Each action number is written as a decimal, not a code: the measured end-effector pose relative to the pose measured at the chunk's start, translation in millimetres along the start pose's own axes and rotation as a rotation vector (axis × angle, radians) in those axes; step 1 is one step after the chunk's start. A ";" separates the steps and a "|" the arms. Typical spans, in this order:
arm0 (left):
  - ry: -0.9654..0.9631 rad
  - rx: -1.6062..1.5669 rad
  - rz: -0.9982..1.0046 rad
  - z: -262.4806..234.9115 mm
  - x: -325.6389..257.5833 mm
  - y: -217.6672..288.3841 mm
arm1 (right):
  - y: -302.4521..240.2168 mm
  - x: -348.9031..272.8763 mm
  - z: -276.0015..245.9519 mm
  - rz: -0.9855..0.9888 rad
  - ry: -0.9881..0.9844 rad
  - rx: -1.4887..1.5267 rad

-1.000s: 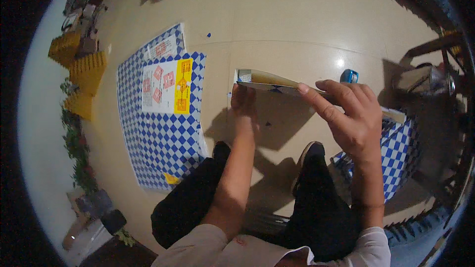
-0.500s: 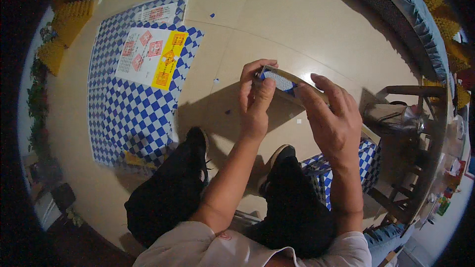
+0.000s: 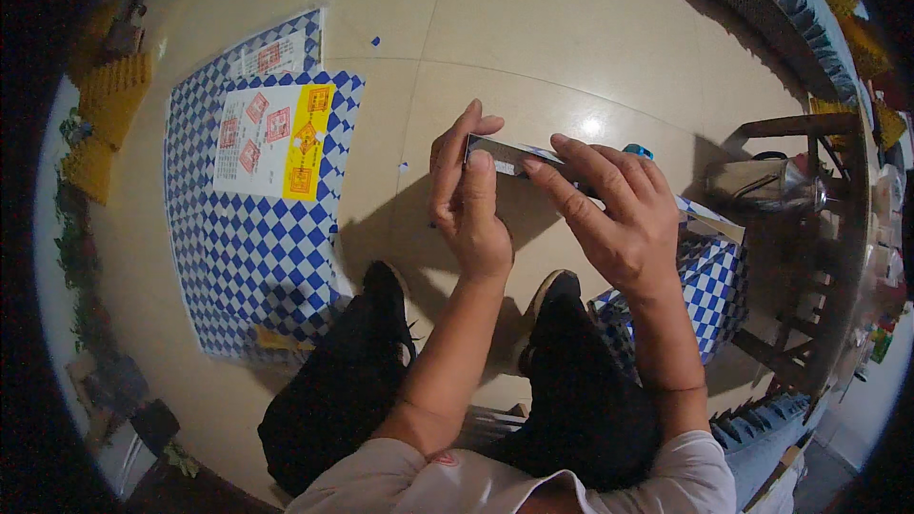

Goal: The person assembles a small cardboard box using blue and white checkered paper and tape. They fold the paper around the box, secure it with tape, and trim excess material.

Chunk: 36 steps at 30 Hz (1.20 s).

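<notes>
A narrow box-like piece (image 3: 505, 158), tilted and seen nearly edge-on, is held up between my two hands above the floor. My left hand (image 3: 473, 214) grips its left end, thumb on the near side and fingers behind. My right hand (image 3: 624, 214) holds the other end, with its fingers laid along the upper edge. The right fingers hide much of that end. I cannot make out exactly what kind of box or tray it is.
Blue-and-white checkered sheets (image 3: 267, 247) lie at left, under a white-and-yellow paper (image 3: 252, 148) with red stamps. A checkered bundle (image 3: 714, 281) sits by my right forearm. Further right stand a metallic container (image 3: 762, 183) and a dark wooden frame (image 3: 795, 126). Small blue scraps (image 3: 375, 41) dot the floor.
The piece has tilted, so its pale, blue-edged inner face shows less. Both hands have shifted slightly left in view and still hold it. A teal item now shows behind my right hand.
</notes>
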<state>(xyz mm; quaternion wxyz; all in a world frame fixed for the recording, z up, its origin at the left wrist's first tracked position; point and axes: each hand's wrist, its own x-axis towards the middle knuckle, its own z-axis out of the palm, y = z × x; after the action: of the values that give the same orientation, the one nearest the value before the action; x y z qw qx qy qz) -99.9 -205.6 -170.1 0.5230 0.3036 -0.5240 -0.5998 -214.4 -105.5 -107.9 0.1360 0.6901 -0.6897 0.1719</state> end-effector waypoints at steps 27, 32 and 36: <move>0.224 -0.175 -0.012 7.7 -4.4 -14.7 | -30.4 87.6 16.6 0.274 0.102 0.351; 0.185 -0.039 0.011 15.7 -3.9 -0.9 | -26.7 83.3 14.4 0.365 0.151 0.394; 0.223 -0.069 -0.047 23.2 -3.8 6.1 | -29.3 83.1 11.8 0.373 0.158 0.415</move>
<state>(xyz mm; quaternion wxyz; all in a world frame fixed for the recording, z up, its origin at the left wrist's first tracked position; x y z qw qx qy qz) -118.2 -194.2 -158.8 0.5738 0.3626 -0.4345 -0.5920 -185.4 -185.4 -81.9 0.0109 0.5490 -0.7420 0.3846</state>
